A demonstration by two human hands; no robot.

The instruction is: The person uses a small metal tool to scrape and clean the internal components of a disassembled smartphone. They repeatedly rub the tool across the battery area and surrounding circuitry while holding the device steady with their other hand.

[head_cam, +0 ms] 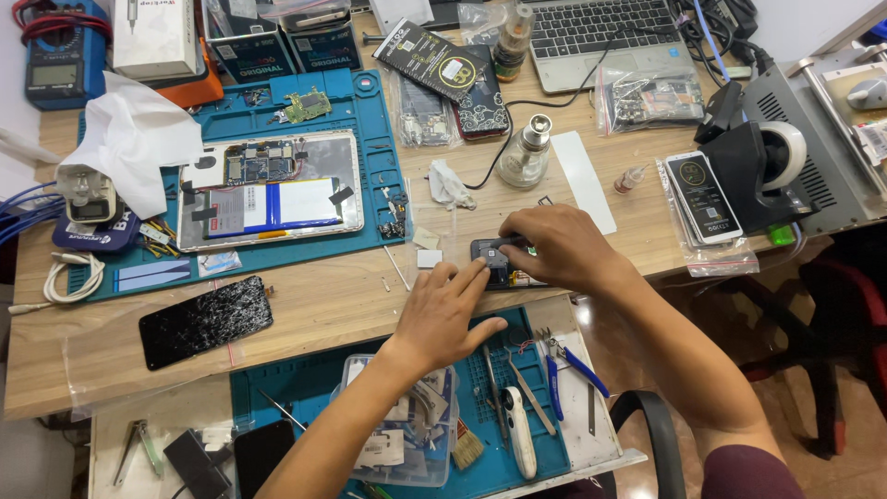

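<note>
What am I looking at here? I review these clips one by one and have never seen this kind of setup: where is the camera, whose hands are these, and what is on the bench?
There is one picture, from a camera worn on the person's head, looking down at a wooden workbench. No machine is involved: both hands are the person's own. The left hand and the right hand meet on a small dark phone lying flat; the left steadies its near edge while the right fingers press on top. Further left, a blue repair mat carries an opened tablet with its battery showing. A phone with a cracked screen lies nearer the person. A laptop stands at the far edge, and pliers rest on a lower tray.
</note>
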